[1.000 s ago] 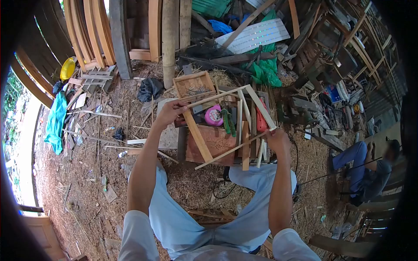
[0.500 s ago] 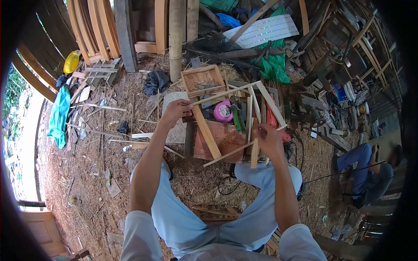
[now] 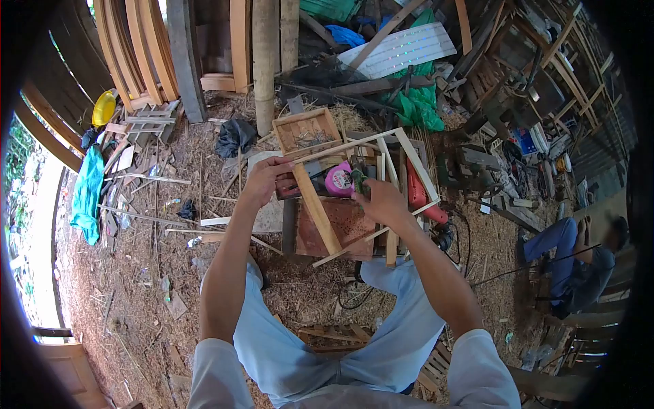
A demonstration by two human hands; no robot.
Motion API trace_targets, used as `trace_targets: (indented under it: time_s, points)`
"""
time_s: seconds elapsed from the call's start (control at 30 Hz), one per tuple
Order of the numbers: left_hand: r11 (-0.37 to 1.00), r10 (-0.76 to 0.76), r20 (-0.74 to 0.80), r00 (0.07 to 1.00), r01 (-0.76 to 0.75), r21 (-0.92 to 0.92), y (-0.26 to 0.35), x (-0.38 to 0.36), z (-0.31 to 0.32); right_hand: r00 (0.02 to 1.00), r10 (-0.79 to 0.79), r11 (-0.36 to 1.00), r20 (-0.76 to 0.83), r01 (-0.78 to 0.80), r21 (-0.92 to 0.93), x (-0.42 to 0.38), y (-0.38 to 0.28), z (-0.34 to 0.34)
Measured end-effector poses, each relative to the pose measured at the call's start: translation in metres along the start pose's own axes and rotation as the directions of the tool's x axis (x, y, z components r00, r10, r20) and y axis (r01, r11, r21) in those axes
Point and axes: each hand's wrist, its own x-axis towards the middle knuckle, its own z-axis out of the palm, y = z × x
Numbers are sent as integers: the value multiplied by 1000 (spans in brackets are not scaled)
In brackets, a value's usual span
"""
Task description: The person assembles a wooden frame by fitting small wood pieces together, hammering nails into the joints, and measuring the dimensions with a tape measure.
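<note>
The left hand (image 3: 267, 181) pinches one corner of the pale, thin rectangular wooden frame (image 3: 315, 208). This grip should be firm but light, so that the slim joints do not twist. The right hand (image 3: 383, 204) reaches across the frame to the green-handled tool (image 3: 358, 178), beside the round pink tape measure (image 3: 338, 180); whether its fingers close, I cannot tell. The frame lies tilted above the reddish-brown board (image 3: 346, 217), its strips uneven in width.

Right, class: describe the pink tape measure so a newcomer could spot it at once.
Near the bamboo post's foot, the left hand holds a wooden frame. Inside its outline, left of the red power tool, lies the tape measure: rounded, pink, pale-labelled, unlike the green item beside it.
</note>
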Motion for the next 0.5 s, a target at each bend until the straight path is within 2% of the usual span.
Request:
trace_targets:
  time_s: [0.07,0.13,0.17,0.23,0.27,0.37,0.5]
  points:
    - [1000,-3,8,1000,3,28,-4,3,-2,1000,0,1000,-14,0,14,-2,1,-9]
    - [999,-30,-26,999,31,9,-6,1,-2,991,98,993,-94,-92,74,-4,11,-19]
    - [1000,-28,-21,999,28,9,-6,1,-1,990,100,993,-99,-93,72,-4,17,-26]
    - [999,-35,-20,999,35,-41,-9,1,-1,956,295,952,-6,-293,90,-7,32,-40]
    - [999,-35,-19,999,34,-42,-12,2,-2,963,254,966,-90,-248,71,-8,43,-40]
    - [999,-36,-40,999,36,8,-19,6,-6,955,274,954,-117,-254,157,-4,70,-41]
    - [992,-79,-58,995,85,97,-20,7,-5,961,244,967,-127,-230,111,-6,66,-34]
